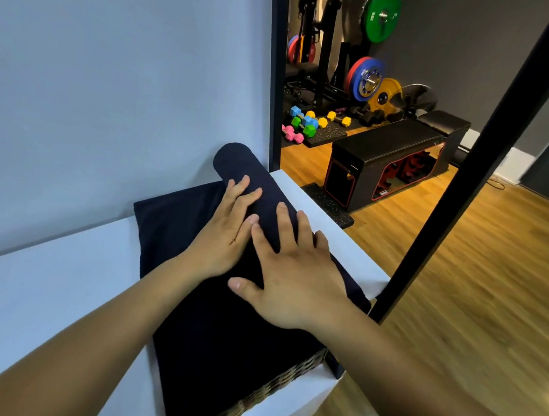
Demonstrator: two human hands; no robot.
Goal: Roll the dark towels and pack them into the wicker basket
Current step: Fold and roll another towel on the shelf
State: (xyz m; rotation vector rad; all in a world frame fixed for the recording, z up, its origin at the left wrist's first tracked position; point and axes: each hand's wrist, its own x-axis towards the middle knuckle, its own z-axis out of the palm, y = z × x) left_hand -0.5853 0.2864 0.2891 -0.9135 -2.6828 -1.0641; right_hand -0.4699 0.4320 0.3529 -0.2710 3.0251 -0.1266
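Left hand (226,236) and right hand (296,277) press straight fingers flat on the half-rolled dark navy towel (237,160), gripping nothing; it overhangs the woven wicker basket (283,381) at the white table's (41,286) right edge

I'm in a gym room: ahead of me colored weight plates (380,15) hang by a black rack (329,28), bright hex dumbbells (308,123) lie on a rubber mat (328,136), and a padded bench (390,145) stands on the wooden floor (461,276).
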